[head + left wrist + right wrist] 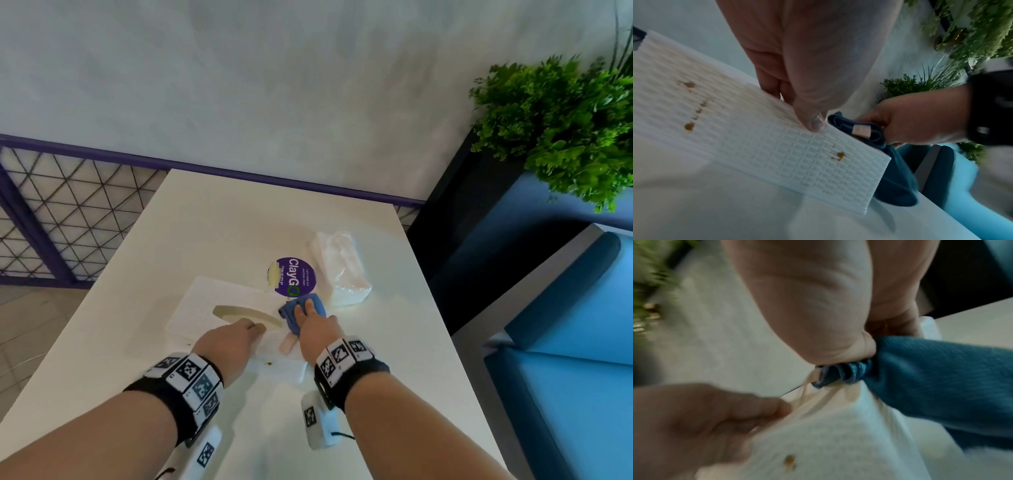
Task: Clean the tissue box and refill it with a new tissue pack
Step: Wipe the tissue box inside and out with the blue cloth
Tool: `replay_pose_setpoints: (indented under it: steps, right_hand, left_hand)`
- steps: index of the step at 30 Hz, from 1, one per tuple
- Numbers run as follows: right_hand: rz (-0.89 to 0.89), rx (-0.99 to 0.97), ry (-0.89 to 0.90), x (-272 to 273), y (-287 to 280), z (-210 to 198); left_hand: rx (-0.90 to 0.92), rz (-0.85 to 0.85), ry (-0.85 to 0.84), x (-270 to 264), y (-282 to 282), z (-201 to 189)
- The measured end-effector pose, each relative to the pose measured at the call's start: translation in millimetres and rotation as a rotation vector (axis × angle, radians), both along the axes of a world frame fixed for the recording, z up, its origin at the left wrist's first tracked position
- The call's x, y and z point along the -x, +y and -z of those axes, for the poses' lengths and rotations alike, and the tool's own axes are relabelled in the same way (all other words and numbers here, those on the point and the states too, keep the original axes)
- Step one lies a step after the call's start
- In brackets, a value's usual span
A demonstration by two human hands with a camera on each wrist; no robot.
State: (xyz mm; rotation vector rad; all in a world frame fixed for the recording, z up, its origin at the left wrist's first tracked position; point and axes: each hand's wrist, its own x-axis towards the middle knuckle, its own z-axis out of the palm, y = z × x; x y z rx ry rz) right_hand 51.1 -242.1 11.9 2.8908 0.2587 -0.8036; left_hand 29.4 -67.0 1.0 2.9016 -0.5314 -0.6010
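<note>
The white tissue box (pixel 198 305) lies on the white table (pixel 239 222), its oval slot facing up and brown stains (pixel 688 126) on its woven-pattern side. My left hand (pixel 233 339) grips the box's near edge, thumb (pixel 812 123) on the side and fingers over the top. My right hand (pixel 311 325) holds a bunched blue cloth (pixel 287 313) against the box's right end. In the right wrist view the cloth (pixel 941 386) hangs over that end. The new tissue pack (pixel 342 270), in clear wrap, lies just beyond the cloth.
A round purple ClayGo sticker (pixel 294 277) sits on the table between box and pack. A blue bench seat (pixel 565 342) and a green plant (pixel 565 130) stand to the right. A purple lattice railing (pixel 68 205) runs along the left, a grey wall behind.
</note>
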Motion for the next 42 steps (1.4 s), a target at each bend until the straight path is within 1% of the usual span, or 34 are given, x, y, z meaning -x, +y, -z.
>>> replay_pose_setpoints:
  steps: [3,6,8,11,13,16,19,21,22,24,25,27,28,31,33,34,36,38,40,42]
  right_hand:
    - [-0.01,-0.002,0.04,26.0,3.0,9.9]
    - [-0.033,-0.013,0.042,45.8,2.8,9.2]
    - [-0.002,0.004,0.021,35.7,5.0,2.9]
    - [0.139,0.008,0.037,5.8,14.1,-10.9]
    - [0.184,-0.003,0.038,-2.7,21.2,-18.1]
    - [0.104,0.036,0.004,9.7,29.7,-23.4]
    - [-0.035,0.055,0.023,33.8,25.4,-19.0]
    - [-0.12,-0.001,0.033,42.3,14.6,-15.7]
    - [-0.084,-0.099,0.034,44.6,4.7,-17.3]
    - [0.128,-0.338,0.051,43.7,-19.9,-30.7]
    - [0.236,-0.403,0.021,42.9,-33.0,-41.2]
    - [0.39,-0.417,-0.1,41.8,-57.6,-63.0]
    - [0.449,-0.392,-0.161,41.1,-68.2,-70.9]
    - [0.531,-0.379,-0.254,42.0,-90.6,-79.3]
    - [0.576,-0.436,-0.295,41.8,-97.7,-78.0]
    - [0.596,-0.475,-0.313,41.9,-99.2,-77.2]
    - [0.594,-0.518,-0.337,41.2,-96.6,-74.2]
    - [0.538,-0.521,-0.331,39.8,-84.4,-74.6]
    - [0.452,-0.533,-0.341,37.3,-65.8,-78.1]
    - [0.322,-0.506,-0.341,35.2,-45.9,-73.5]
  left_hand:
    - [0.008,-0.021,-0.018,0.1,-1.7,0.0]
    - [0.012,-0.015,-0.021,1.4,-3.9,0.0]
    - [0.017,-0.02,-0.014,1.3,-3.5,-1.6]
    - [0.005,0.0,-0.002,-0.7,-3.5,-6.0]
    - [-0.006,0.007,-0.005,-2.1,-2.2,-7.1]
    - [0.019,-0.007,-0.006,-2.2,2.3,-6.1]
    - [0.067,-0.031,-0.023,-1.4,2.7,-2.7]
    - [0.07,-0.032,-0.012,-1.4,3.6,-2.6]
    - [0.068,-0.025,-0.002,-1.4,3.4,-4.0]
    - [0.04,0.01,0.013,-3.4,2.9,-8.9]
    - [0.019,0.036,0.023,-5.2,3.8,-12.0]
    - [-0.012,0.119,0.03,-9.4,8.0,-17.6]
    - [-0.024,0.168,0.022,-11.2,11.3,-20.0]
    - [-0.062,0.278,0.02,-16.5,23.5,-22.7]
    - [-0.118,0.289,0.013,-15.4,26.4,-23.1]
    - [-0.114,0.28,-0.003,-13.5,24.7,-22.9]
    - [-0.086,0.245,-0.018,-5.5,14.7,-24.5]
    - [-0.092,0.195,-0.018,6.6,2.3,-26.4]
    - [-0.153,0.162,0.017,16.8,-7.6,-25.5]
    - [-0.232,0.192,0.021,21.7,-10.4,-20.5]
